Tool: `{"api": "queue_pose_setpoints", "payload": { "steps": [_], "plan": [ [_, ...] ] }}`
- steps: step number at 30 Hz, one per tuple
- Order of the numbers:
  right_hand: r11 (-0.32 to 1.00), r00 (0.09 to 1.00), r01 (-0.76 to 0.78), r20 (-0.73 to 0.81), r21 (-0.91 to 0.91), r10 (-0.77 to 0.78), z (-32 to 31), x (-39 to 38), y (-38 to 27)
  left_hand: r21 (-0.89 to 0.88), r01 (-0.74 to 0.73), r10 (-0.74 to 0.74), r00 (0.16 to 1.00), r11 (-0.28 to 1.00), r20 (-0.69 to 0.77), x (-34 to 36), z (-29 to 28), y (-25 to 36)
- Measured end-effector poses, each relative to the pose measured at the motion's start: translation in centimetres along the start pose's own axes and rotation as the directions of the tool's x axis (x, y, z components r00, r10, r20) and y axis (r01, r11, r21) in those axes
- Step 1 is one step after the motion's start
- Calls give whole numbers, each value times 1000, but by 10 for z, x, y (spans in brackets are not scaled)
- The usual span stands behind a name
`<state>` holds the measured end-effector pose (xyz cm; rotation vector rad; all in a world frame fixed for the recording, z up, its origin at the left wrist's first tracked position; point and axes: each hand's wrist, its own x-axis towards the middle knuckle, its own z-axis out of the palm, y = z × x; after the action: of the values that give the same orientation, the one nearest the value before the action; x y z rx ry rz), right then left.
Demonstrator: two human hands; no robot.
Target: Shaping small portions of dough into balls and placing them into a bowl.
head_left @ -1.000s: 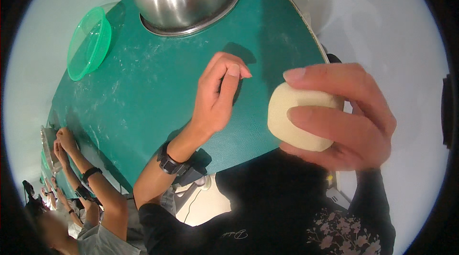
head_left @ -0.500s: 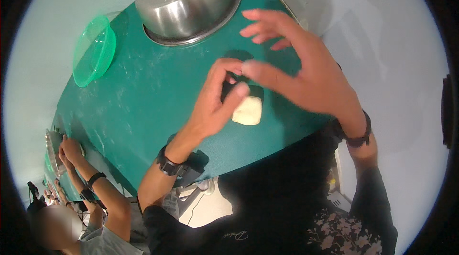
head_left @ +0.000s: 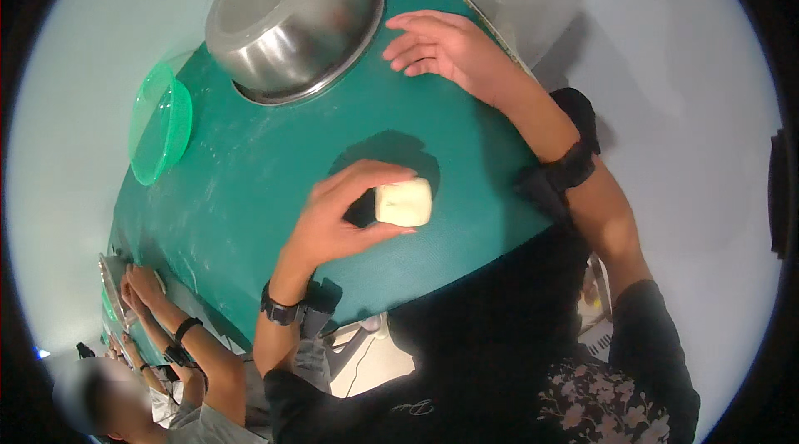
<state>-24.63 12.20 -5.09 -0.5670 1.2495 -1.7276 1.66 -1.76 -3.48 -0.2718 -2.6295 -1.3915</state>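
The pale, dough-like block point(head_left: 404, 202) is near the middle of the frame, and the left hand point(head_left: 333, 215) grips it between the thumb, at its lower side, and the fingers, at its upper side; whether it touches the green table point(head_left: 250, 194) I cannot tell. The right hand point(head_left: 454, 53), at the upper centre, holds nothing, with its fingers apart and a little bent. In my judgement, the block could slip out if this pinch is too loose, or become dented if it is too strong, because it looks soft. The right hand could also knock the overturned steel bowl point(head_left: 283, 53), since it is near its rim. Counted, there are one block, one overturned steel bowl and one green plastic basket point(head_left: 182, 115) at the left; at the lower left, one more metal bowl point(head_left: 114, 277) and at least one co-worker point(head_left: 208, 415).
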Motion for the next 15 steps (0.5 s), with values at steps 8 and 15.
{"api": "queue_pose_setpoints", "payload": {
  "steps": [8, 15],
  "plan": [
    [985, 996, 84, 0, -150, -85, 5, -4, 13, 102, -42, 44, 999, 994, -27, -2, -13, 18],
    [961, 993, 113, 60, -252, -101, 4, -5, 11, 296, -81, 74, 997, 952, 33, 3, -7, 31]
  ]
}}
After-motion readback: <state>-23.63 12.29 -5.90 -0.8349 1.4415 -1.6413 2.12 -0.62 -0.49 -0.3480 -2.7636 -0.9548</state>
